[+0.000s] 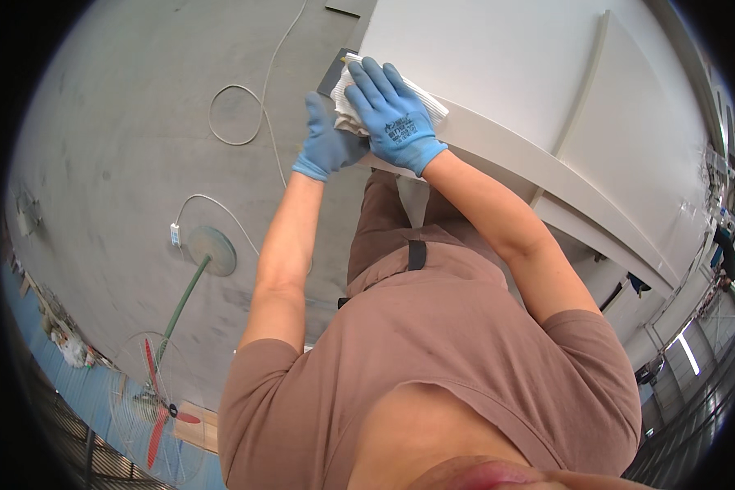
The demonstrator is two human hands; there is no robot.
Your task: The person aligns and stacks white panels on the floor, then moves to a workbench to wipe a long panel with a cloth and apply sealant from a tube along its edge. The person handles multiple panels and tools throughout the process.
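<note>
My right hand (pixel 394 116), in a blue glove, presses a folded white ribbed cloth (pixel 429 100) onto the near corner of a large light-grey panel (pixel 482 57). Its fingers lie fairly straight over the cloth, which hangs a little past the panel's edge. Close by on the left is my left hand (pixel 328 143), also in a blue glove. Its thumb points up beside the cloth, while the other fingers are blurred and partly hidden at the panel's side. A dark grey piece (pixel 332 73) shows at the corner, next to the cloth.
The panel's thick curved edge (pixel 547 167) runs right, close in front of me, and a raised strip (pixel 584 82) crosses it. A thin white cable (pixel 263 106) loops over the grey floor at left. A standing fan (pixel 167 408) with red blades and a round base (pixel 212 250) stands lower left.
</note>
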